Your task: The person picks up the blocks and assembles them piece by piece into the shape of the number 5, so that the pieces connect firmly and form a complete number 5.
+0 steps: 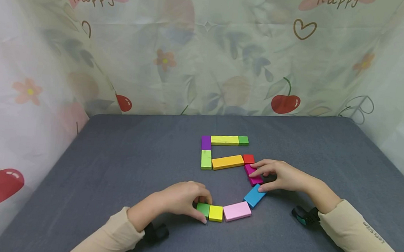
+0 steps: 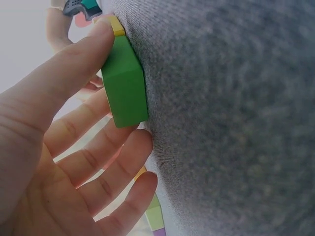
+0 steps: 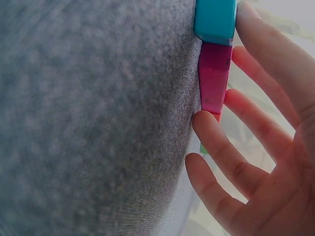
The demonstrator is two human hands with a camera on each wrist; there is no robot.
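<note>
In the head view, my left hand (image 1: 186, 198) pinches a green block (image 1: 203, 210) between thumb and fingers at the lower end of a line of blocks; the left wrist view shows that green block (image 2: 125, 91) on the cloth. A yellow block (image 1: 215, 213) touches its right side, followed by a pink block (image 1: 237, 211). With fairly straight fingers, my right hand (image 1: 279, 175) touches two blocks: fingertips on the magenta block (image 1: 253, 176), thumb on the blue block (image 1: 254, 196). A red block (image 1: 248, 159) sits just above the magenta one.
The line continues through an orange block (image 1: 227, 162), a lime block (image 1: 206, 160), a purple block (image 1: 206, 143), a long yellow block (image 1: 224, 140) and a small green block (image 1: 243, 140), resembling a 5. Dark grey cloth (image 1: 133, 156) covers the table; a patterned curtain (image 1: 206, 64) stands behind.
</note>
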